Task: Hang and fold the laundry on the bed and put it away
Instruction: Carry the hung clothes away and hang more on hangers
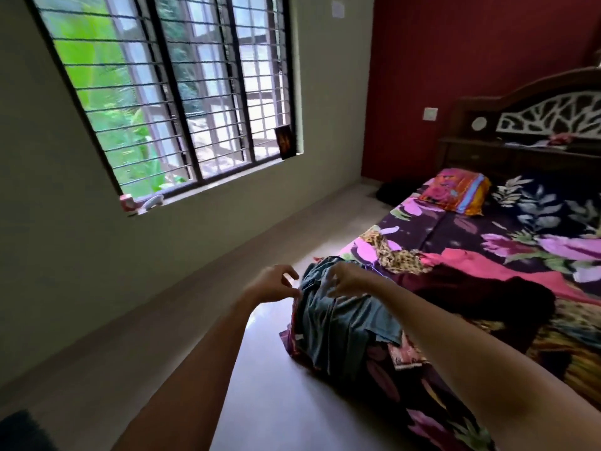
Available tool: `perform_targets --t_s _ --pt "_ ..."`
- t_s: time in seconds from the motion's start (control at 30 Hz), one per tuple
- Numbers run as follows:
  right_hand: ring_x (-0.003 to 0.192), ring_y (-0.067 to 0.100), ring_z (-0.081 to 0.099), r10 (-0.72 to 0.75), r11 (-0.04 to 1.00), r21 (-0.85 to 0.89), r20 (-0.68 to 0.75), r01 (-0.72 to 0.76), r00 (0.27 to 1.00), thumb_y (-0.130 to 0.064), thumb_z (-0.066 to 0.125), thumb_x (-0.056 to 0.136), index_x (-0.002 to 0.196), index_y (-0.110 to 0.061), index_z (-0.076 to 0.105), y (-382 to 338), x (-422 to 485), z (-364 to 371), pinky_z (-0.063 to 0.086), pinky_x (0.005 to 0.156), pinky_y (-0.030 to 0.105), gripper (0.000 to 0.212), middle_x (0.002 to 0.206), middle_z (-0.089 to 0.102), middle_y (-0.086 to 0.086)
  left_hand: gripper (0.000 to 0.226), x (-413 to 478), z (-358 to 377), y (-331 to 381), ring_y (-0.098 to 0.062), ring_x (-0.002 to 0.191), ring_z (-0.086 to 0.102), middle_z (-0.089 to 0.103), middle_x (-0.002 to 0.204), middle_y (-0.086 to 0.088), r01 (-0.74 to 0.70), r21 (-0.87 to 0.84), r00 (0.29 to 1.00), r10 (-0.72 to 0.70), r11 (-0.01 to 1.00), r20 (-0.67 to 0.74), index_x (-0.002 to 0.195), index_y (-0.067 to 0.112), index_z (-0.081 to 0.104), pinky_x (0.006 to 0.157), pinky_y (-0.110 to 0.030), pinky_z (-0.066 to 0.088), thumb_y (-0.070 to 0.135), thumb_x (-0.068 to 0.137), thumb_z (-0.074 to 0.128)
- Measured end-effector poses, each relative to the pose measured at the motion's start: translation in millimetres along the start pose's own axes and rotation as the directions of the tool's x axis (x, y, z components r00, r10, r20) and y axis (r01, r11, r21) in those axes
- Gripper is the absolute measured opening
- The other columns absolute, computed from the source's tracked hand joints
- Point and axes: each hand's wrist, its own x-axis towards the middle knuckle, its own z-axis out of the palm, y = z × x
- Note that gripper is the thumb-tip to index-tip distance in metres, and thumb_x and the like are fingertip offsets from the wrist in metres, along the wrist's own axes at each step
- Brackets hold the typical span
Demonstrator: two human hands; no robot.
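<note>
A grey-blue garment point(341, 317) lies crumpled at the near left edge of the bed point(455, 222), which has a purple floral sheet. My left hand point(276, 283) reaches out at the garment's left edge, fingers loosely spread, thumb and a fingertip touching the cloth. My right hand point(348, 279) hovers over the top of the same garment with fingers loosely curled, holding nothing that I can make out. More laundry lies beyond: a leopard-print cloth point(395, 255), a pink piece point(487, 265) and a dark maroon garment point(481, 297).
A barred window point(169, 92) fills the left wall, with small items on its sill point(140, 203). Pale floor point(266, 369) runs between wall and bed. A colourful pillow point(455, 190) lies near the carved wooden headboard point(536, 125). A dark bag point(393, 192) sits on the floor by the red wall.
</note>
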Motion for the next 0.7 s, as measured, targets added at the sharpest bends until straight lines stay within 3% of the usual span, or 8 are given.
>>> perform_targets --t_s 0.1,0.2,0.37,0.5,0.57,0.7 --pt "0.109 0.025 0.057 0.075 0.995 0.072 -0.024 -0.073 0.997 -0.023 0.073 0.082 0.122 -0.006 0.058 10 34 -9 0.043 0.082 0.025 0.046 0.122 0.060 0.013 0.038 57 -11 -6 -0.015 0.083 0.056 0.061 0.090 -0.005 -0.065 0.030 0.998 0.064 0.997 0.024 0.113 0.010 0.061 0.062 -0.019 0.037 0.023 0.080 0.073" --pt "0.110 0.025 0.057 0.153 0.979 0.133 -0.001 -0.151 0.988 -0.024 0.073 0.082 0.127 -0.007 0.054 35 70 -11 0.040 0.082 0.024 0.051 0.123 0.059 0.011 0.037 115 -4 -6 -0.019 0.086 0.059 0.061 0.090 -0.004 -0.130 0.050 0.986 0.124 0.990 0.108 0.112 0.010 0.062 0.065 -0.023 0.041 0.022 0.079 0.074" --pt "0.083 0.022 0.063 0.257 0.941 0.219 0.037 -0.259 0.966 -0.020 0.072 0.083 0.127 -0.005 0.051 94 135 -18 0.052 0.063 0.028 0.051 0.113 0.064 0.017 0.037 216 13 -11 -0.019 0.092 0.059 0.066 0.099 -0.008 -0.172 0.058 0.969 0.158 0.983 0.190 0.110 0.013 0.062 0.078 -0.024 0.043 0.024 0.078 0.074" --pt "0.090 0.022 0.058 0.304 0.919 0.250 0.040 -0.304 0.952 -0.019 0.071 0.084 0.130 0.000 0.050 146 187 -32 0.045 0.058 0.019 0.054 0.122 0.059 0.017 0.041 302 27 -6 -0.014 0.086 0.053 0.066 0.107 -0.011 -0.189 0.053 0.951 0.170 0.980 0.258 0.115 0.011 0.060 0.070 -0.018 0.036 0.025 0.079 0.074" --pt "0.098 0.024 0.058 0.328 0.908 0.259 0.052 -0.330 0.943 -0.017 0.069 0.085 0.131 0.000 0.049 175 212 -43 0.043 0.063 0.018 0.053 0.125 0.057 0.016 0.042 349 34 3 -0.013 0.086 0.051 0.064 0.108 -0.009 -0.213 0.080 0.935 0.179 0.974 0.306 0.117 0.011 0.059 0.068 -0.015 0.033 0.026 0.080 0.072" --pt "0.086 0.027 0.056 0.384 0.887 0.256 0.057 -0.385 0.922 -0.014 0.069 0.083 0.107 -0.001 0.061 233 259 -58 0.046 0.066 0.027 0.028 0.093 0.055 0.012 0.042 435 50 21 -0.019 0.095 0.058 0.065 0.109 -0.009 -0.215 0.078 0.920 0.175 0.973 0.351 0.118 0.012 0.059 0.079 -0.022 0.039 0.027 0.080 0.071"
